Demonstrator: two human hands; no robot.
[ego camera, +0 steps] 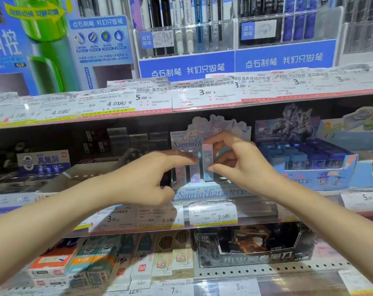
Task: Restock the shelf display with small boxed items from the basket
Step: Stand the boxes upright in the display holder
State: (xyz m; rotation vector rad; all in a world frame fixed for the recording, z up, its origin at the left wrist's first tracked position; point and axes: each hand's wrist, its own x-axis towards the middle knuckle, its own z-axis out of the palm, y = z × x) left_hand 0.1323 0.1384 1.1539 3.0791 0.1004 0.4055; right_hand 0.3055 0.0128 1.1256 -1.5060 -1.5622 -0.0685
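**Slotting a small box into the character display**

Nearest the camera, at six o'clock, the lower shelf [266, 272] carries boxed stationery and a dark carton. Above it, both forearms reach in toward the middle shelf.

The left hand [143, 180] curls at about nine o'clock of the display tray [209, 192], thumb and forefinger stretched toward the boxes already standing there; whether it actually pinches one I cannot tell. The right hand [243, 161], at three o'clock, pinches a small pastel box [207, 162] upright between fingers at its top and thumb near its lower half, touching or just beside the standing row [190, 170].

Only a few boxes stand in the tray, so restocking looks early to midway. The basket is out of view, so what remains is unknown.

At twelve o'clock, pen racks [185, 37] fill the top shelf.
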